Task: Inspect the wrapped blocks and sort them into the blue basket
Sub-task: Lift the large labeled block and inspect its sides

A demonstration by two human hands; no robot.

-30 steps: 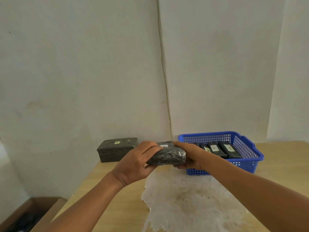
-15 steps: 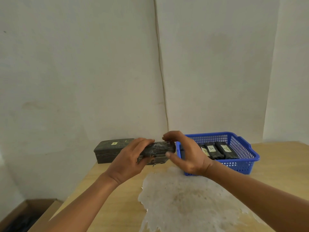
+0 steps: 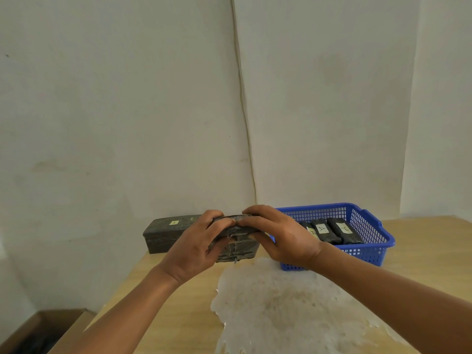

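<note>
Head view: block [image 3: 236,247] held above table [image 3: 163,310], between left hand [image 3: 196,247] and right hand [image 3: 283,238], just left of basket [image 3: 367,226]. Left hand clamped on block's left end, fingers curled over top edge, thumb underneath; right hand clamped on right end, fingers curled over top, thumb against near face. Both ends of block hidden by hands; only crumpled dark wrap on near face visible, any label out of sight. Fingertips of both hands nearly meeting on top edge. Second block [image 3: 166,235] lying on table against wall [image 3: 115,111], right end hidden behind left hand, small yellow label on top, marking too small to read. Basket on table at right, holding three dark blocks [image 3: 329,231] side by side, each with a pale label; leftmost partly hidden behind right hand. Pale patch [image 3: 275,310] on tabletop, cut off at bottom edge. Box [image 3: 38,330] at lower left, cut off, contents too dark to make out.
</note>
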